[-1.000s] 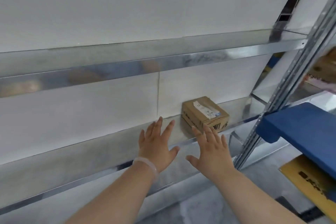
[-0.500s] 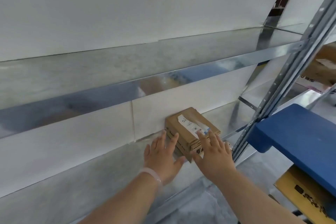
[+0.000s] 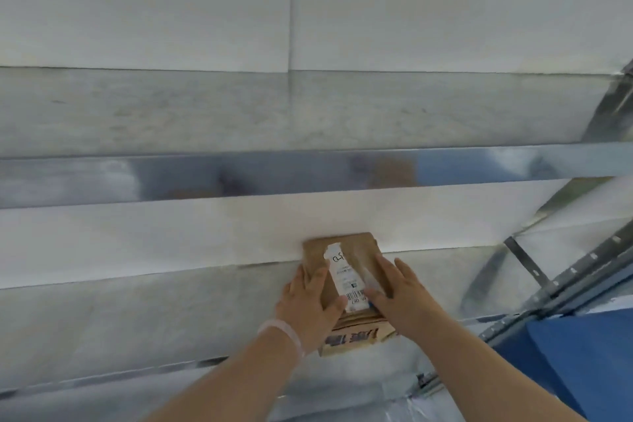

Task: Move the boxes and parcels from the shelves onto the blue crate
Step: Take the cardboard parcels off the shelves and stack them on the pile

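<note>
At the front of a metal rack, two bare forearms reach up from the bottom of the frame, the left one ringed by a pale wristband (image 3: 284, 336). The left hand (image 3: 308, 305) lies on the left side of a brown cardboard box (image 3: 344, 279), its fingers (image 3: 310, 279) straight and close together along the box's edge, and its thumb spread across the top near the white shipping label. The right hand (image 3: 400, 298) mirrors it on the right side, fingers (image 3: 385, 267) extended and laid flat against the cardboard, thumb resting by the label's barcode. Neither hand is curled around the box; both press it between them.

The box sits on the lower shelf (image 3: 137, 319), its printed front face close to the shelf's front edge and its far end against the white back panel. Low on the right, just past a perforated steel upright (image 3: 565, 288), a corner of the blue crate (image 3: 582, 353) shows, apart from the box. Above the hands runs the upper shelf (image 3: 308, 113), its shiny front lip catching blurred brown and blue reflections. Behind everything stands a white wall (image 3: 205, 3) with one vertical seam.
</note>
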